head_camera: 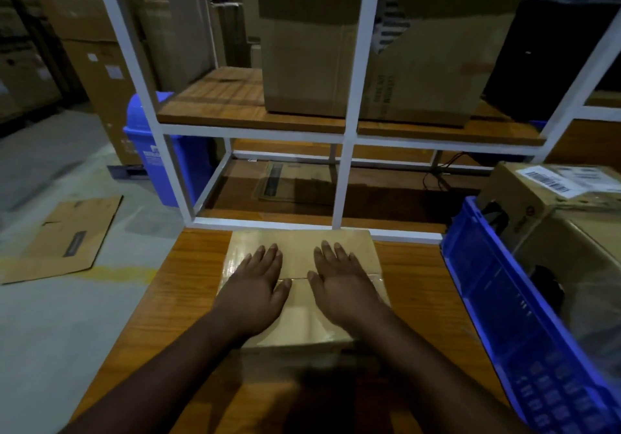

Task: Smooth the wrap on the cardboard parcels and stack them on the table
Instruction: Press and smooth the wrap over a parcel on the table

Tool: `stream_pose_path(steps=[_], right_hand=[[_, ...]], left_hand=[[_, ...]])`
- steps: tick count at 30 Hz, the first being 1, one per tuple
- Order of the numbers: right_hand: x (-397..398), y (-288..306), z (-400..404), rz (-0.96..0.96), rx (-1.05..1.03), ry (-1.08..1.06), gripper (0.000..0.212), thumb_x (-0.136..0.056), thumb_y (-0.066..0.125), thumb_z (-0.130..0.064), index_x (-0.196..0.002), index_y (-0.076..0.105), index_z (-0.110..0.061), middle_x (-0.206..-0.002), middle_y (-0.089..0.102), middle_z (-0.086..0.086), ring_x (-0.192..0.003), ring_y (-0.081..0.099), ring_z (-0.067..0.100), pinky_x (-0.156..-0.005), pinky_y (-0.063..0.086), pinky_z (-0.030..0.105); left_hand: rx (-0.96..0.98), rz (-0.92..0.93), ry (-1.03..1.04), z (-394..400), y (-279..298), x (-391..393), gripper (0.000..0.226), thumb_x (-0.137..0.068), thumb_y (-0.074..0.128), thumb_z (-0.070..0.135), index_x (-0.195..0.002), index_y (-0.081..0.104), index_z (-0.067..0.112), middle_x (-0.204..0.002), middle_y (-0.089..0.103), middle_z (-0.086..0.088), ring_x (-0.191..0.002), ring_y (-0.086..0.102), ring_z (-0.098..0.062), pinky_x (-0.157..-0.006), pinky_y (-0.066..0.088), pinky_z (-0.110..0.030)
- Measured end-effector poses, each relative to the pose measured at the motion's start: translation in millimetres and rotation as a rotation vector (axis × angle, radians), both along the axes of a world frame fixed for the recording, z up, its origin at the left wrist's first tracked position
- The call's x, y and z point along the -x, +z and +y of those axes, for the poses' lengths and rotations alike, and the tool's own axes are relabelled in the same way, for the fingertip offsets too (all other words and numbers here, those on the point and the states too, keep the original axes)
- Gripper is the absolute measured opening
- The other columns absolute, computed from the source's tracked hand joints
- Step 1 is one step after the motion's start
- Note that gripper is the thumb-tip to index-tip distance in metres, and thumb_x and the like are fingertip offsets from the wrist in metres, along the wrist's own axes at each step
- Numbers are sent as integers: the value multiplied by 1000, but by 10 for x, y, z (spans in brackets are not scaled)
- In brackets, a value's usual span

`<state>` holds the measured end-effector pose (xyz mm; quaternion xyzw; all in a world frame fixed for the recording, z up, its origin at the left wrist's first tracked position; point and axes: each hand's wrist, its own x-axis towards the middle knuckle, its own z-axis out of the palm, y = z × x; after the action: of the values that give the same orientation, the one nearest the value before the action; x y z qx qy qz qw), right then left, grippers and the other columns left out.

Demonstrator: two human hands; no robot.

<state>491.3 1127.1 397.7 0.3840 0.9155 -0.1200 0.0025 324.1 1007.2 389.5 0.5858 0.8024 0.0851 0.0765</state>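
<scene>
A wrapped cardboard parcel (299,252) lies on the wooden table (181,285) in front of me, its glossy wrap catching light along the left edge. My left hand (255,285) presses flat on the left half of its top, fingers straight and spread. Beside it, my right hand (339,282) lies flat on the right half, fingers straight too. The thumbs nearly meet over the tape seam across the middle of the parcel.
A blue plastic crate (504,306) holding cardboard boxes (537,198) stands at the table's right. A white metal rack (349,138) with wooden shelves and a large carton (336,57) rises behind the table. A blue bin (158,151) and a flattened carton (67,238) are on the floor at left.
</scene>
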Motion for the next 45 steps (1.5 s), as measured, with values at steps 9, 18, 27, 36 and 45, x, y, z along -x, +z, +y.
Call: stream_pose_path(steps=[9,18,27,36,45], right_hand=[[-70,154,-15,-20,101,104,73,-107,23,-62,-167,-1,-28,-174,-16,-8,-158,-19,14,-128,-11,43],[-159,145,-180,-52,180,109,73,-104,41,-62,-166,11,-36,-174,-8,-9,-160,-14,18,-127,-10,53],[-527,-98,-663,320,55,160,45,-105,40,-45,-143,61,-36,-156,47,-21,-152,33,7,-125,16,31],[-869,20,-486,254,110,-100,41,-110,44,-37,-150,52,-38,-161,39,-19,-149,12,2,-121,7,30],[-520,186,-275,125,-66,-94,55,-107,46,-48,-157,43,-26,-168,34,-4,-158,21,24,-126,20,48]], left_hand=[[63,-23,-81,-20,97,26,79,-102,17,67,-164,-1,23,-172,-9,3,-157,-11,-13,-128,-2,-36],[119,-40,-147,-191,130,-131,81,-102,25,67,-165,3,21,-172,-8,1,-158,-9,-16,-128,-2,-41],[-93,-22,-137,-561,11,-393,61,-108,27,50,-162,27,20,-170,18,4,-158,11,-13,-128,7,-32],[-145,15,-65,-694,-5,-360,62,-107,29,56,-160,32,25,-168,26,6,-157,18,-14,-125,10,-31],[-175,-31,3,-394,159,-258,66,-102,45,56,-158,37,22,-167,28,1,-156,21,-19,-124,17,-35]])
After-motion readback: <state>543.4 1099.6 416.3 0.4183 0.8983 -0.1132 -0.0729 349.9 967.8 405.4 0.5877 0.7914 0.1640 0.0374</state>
